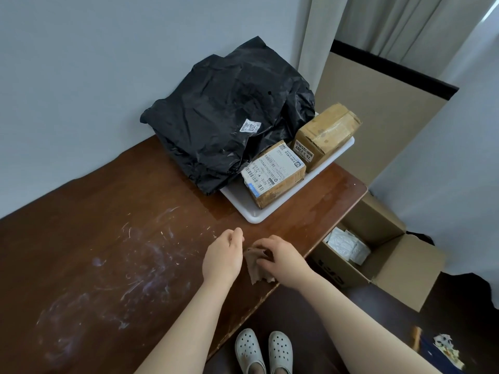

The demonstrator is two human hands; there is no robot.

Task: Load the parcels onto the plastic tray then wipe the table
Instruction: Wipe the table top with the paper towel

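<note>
My right hand [280,259] pinches the cloth [255,268]; left hand [224,256] seems loosely curled, empty. I should wipe the smears [113,268] at lower left.

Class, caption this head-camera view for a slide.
Parcels loaded on the white tray; right hand grips a brown cloth.

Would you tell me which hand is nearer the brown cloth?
Right. The right hand rests on the cloth, fingers gripping it; the left hand sits just beside it, apparently not touching.
</note>
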